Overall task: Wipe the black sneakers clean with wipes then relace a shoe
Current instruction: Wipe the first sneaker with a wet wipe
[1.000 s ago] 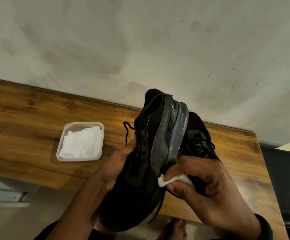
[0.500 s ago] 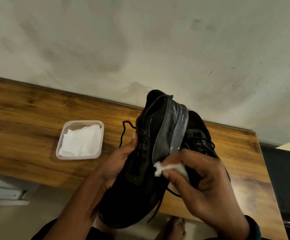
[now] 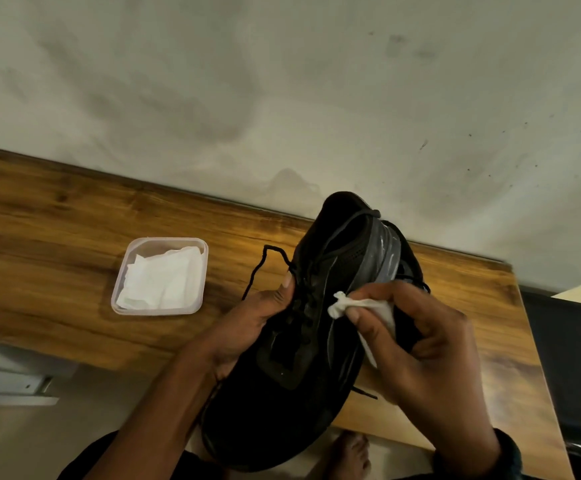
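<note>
A black sneaker point(image 3: 303, 368) is held up on its side above the table's near edge, heel away from me, grey sole edge facing right. My left hand point(image 3: 247, 327) grips its laced top from the left, thumb on the eyelets. My right hand point(image 3: 420, 344) pinches a crumpled white wipe point(image 3: 368, 311) against the sneaker's side by the sole. A loose black lace point(image 3: 265, 265) loops out to the left. The second black sneaker point(image 3: 412, 268) lies on the table behind, mostly hidden.
A clear plastic tub point(image 3: 160, 276) with white wipes sits on the wooden table point(image 3: 57, 258) to the left. A stained wall rises behind the table. A dark chair point(image 3: 569, 362) stands at right, and a bare foot point(image 3: 349, 455) shows below the table edge.
My right hand has slid the wipe up along the sneaker's side toward the heel. The sneaker has tilted slightly in my left hand.
</note>
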Motion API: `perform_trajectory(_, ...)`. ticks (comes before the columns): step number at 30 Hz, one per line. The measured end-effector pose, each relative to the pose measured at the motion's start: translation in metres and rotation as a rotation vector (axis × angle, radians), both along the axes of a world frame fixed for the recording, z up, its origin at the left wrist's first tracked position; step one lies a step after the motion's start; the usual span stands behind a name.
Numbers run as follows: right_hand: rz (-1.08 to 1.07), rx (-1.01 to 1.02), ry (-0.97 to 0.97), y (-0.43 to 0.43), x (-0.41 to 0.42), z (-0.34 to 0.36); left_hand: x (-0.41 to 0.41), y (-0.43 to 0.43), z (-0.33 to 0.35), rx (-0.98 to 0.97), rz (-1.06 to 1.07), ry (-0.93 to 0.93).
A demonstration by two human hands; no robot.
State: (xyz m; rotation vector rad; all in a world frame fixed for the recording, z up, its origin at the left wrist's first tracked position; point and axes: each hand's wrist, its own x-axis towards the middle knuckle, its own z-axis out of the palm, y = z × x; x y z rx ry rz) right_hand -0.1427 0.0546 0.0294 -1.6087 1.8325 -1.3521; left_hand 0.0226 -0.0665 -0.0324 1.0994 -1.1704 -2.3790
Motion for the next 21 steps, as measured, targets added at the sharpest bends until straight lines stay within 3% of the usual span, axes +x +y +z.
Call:
perform_trajectory(2, 0.001, 0.017, -0.017, -0.001, -0.001, -0.001, -0.001, -0.001, -0.001, -0.015, -0.02, -0.011)
perform_trajectory(8, 0.31, 0.179, -0.038, 0.001, -0.01, -0.002, 0.003, -0.004, -0.004, 0.039, 0.037, -0.008)
perform_trajectory(14, -0.051, 0.074, 0.06, -0.004, -0.006, -0.012, -0.002, 0.0, 0.007, -0.223, -0.079, -0.196)
perform_trajectory(17, -0.061, 0.111, 0.066, -0.005, -0.008, -0.018, -0.003, 0.003, 0.008, -0.356, -0.041, -0.309)
perform_trajectory(21, 0.029, 0.187, -0.098, -0.003, -0.012, -0.016, -0.001, 0.004, 0.002, 0.061, 0.106, -0.026)
